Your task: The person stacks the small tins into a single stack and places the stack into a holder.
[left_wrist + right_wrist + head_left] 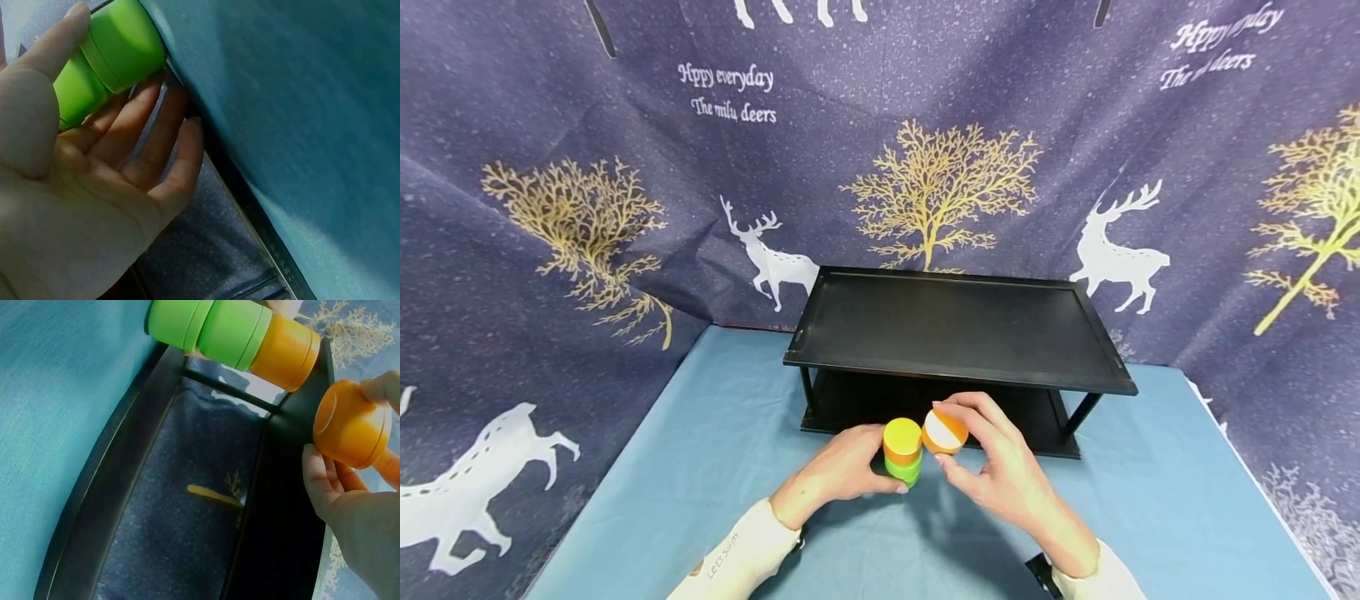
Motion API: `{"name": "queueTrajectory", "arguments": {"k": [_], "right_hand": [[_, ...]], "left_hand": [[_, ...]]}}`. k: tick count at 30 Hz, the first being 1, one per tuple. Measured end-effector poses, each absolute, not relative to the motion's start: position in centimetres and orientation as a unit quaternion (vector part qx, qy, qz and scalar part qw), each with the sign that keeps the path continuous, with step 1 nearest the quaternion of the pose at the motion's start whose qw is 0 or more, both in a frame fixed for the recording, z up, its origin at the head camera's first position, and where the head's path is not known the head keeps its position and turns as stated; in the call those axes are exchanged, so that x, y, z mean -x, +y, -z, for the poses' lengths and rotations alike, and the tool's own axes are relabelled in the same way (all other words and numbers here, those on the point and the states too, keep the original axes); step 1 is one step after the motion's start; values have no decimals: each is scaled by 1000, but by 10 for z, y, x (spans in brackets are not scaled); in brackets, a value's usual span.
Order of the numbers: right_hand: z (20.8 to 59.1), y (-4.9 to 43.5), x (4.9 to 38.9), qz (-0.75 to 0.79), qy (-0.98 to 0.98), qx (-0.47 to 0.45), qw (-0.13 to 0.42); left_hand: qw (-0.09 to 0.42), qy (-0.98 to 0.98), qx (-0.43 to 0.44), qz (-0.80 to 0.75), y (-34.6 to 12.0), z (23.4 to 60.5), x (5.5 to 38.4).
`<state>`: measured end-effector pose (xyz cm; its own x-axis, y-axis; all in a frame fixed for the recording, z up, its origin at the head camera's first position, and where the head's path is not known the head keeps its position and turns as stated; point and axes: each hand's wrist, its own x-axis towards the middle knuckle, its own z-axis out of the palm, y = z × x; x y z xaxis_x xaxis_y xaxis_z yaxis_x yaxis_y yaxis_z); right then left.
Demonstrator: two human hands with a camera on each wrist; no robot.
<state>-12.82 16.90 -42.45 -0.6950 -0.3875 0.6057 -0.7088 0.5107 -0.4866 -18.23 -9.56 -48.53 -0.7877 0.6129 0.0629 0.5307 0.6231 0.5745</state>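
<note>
My left hand (844,468) grips the lower part of a short stack of small round jars. The stack has two green jars (209,328) below and an orange jar (285,352) with a yellow top above. The left wrist view shows the thumb and fingers around the green jars (125,44); the orange one is out of sight there. Just right of the stack's top, my right hand (992,458) pinches another orange jar (945,432) between thumb and fingers. Its face toward the head camera is partly white, and it appears tilted.
Behind the hands stands a black two-tier rack (955,325), with its lower shelf (857,398) close to the jars. A blue cloth (700,417) covers the table. Dark fabric printed with deer and trees (820,167) hangs around the back and sides.
</note>
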Motion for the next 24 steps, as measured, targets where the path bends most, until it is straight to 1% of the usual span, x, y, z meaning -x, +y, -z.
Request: {"name": "queueTrajectory", "arguments": {"k": [4, 24], "right_hand": [[424, 168, 128, -375, -836, -333, 223], [424, 164, 131, -384, -831, -339, 219]], "left_hand": [[70, 898, -318, -296, -96, 486, 182], [77, 896, -318, -299, -96, 486, 183]]}}
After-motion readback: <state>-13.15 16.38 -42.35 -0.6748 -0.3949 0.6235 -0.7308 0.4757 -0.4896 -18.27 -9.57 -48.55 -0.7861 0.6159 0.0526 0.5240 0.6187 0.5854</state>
